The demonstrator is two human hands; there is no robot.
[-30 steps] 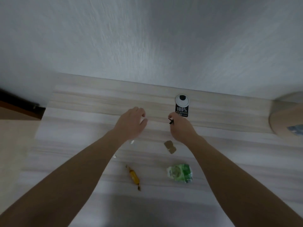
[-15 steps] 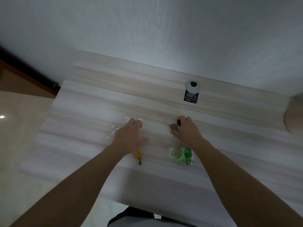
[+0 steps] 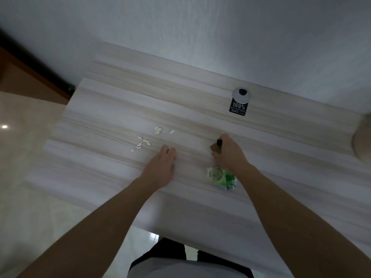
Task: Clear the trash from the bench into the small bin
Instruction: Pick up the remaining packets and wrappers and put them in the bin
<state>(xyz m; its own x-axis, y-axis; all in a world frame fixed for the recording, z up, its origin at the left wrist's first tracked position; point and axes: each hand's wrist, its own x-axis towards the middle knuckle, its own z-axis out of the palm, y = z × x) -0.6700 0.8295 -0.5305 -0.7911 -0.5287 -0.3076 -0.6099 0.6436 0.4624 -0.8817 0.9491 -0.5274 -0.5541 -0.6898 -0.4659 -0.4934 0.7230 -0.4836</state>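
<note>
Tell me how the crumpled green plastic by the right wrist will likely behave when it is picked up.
The crumpled green plastic looks thin and see-through, so it is probably very light and will give under the fingers. Its creased, flattened shape suggests it will not roll, though a push may slide it on the smooth bench.

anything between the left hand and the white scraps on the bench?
Nothing visible. The left hand rests on the bench just right of the white scraps, with only bare wood between them. The right hand, pinching a brown scrap, is off to the other side.
</note>
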